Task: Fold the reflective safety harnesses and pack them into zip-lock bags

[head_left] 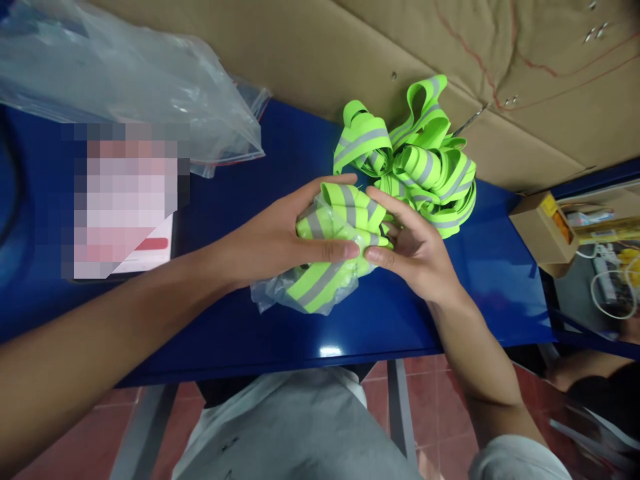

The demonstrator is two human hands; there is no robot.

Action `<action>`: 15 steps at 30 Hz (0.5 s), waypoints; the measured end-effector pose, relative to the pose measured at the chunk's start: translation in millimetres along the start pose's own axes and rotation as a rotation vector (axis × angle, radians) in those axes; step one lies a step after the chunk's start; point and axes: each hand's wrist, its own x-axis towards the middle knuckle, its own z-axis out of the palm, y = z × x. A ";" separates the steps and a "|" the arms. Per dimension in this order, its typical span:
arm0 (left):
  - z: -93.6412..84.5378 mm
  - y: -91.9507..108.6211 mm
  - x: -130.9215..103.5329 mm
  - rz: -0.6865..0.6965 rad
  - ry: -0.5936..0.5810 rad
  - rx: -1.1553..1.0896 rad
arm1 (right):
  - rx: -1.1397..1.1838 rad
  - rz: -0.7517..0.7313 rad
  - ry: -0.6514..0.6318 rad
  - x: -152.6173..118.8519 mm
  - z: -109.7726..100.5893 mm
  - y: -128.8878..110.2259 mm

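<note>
A: What was closest?
B: My grey top (300,433), then the front edge of the blue table (400,327).
A: Fingers?
B: Both sets clamped on the strip bundle (315,287), neon green with grey stripes, in a clear bag (265,293) over the table. Couldn't tell if it touched down. My left hand (285,243) had its thumb across the front; my right hand (425,257) gripped the right end, thumb tips near each other.
A: Past that?
B: Lit screen (143,261) to the left, mostly blurred. Loose strips (430,167) heaped just beyond my right hand.
A: Farthest?
B: Small carton (543,233) well right, plastic bags (150,73) upper left, brown cardboard (300,47) behind.
</note>
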 end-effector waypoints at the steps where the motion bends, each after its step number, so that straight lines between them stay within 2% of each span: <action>1: -0.6 -0.3 0.0 0.006 -0.010 0.003 | 0.013 0.006 0.014 0.2 0.5 1.1; 6: 3.7 2.3 -1.3 -0.059 -0.033 0.022 | 0.079 0.030 0.064 -0.3 2.9 2.8; 9: 9.3 2.3 -3.3 -0.068 -0.049 0.010 | 0.058 -0.033 0.067 -0.6 0.5 2.0; 15: 12.4 0.3 -5.3 -0.121 -0.064 -0.030 | -0.065 -0.083 -0.054 -0.7 -11.2 -3.1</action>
